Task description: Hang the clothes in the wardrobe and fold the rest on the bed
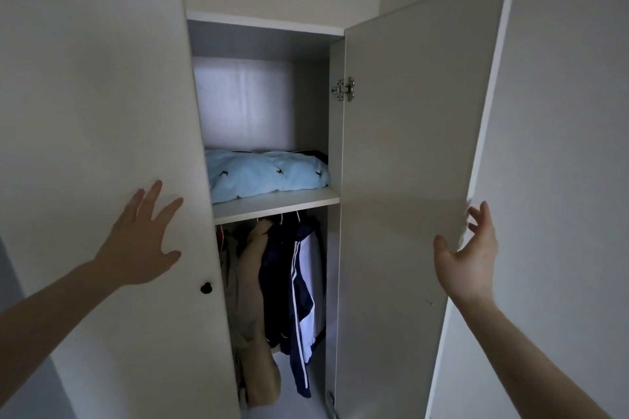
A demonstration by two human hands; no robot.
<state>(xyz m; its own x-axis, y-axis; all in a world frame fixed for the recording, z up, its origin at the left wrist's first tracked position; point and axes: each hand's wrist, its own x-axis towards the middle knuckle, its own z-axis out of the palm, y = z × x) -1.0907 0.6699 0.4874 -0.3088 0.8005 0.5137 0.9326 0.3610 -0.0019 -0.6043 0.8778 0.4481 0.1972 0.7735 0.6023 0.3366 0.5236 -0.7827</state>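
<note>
A tall white wardrobe fills the view, with its left door [112, 119] partly across the opening and its right door [415, 146] swung wide. My left hand [141, 241] lies flat on the left door, fingers spread, above a black knob [206, 288]. My right hand [468, 255] is at the right door's outer edge, fingers loosely bent around it. Inside, a beige coat [252, 299] and a navy jacket with white stripes [296, 286] hang from hangers below the shelf [275, 204].
A folded light-blue quilt [269, 175] with small dark marks lies on the upper shelf. A metal hinge [345, 89] holds the right door. Plain white walls flank the wardrobe; the bed is out of view.
</note>
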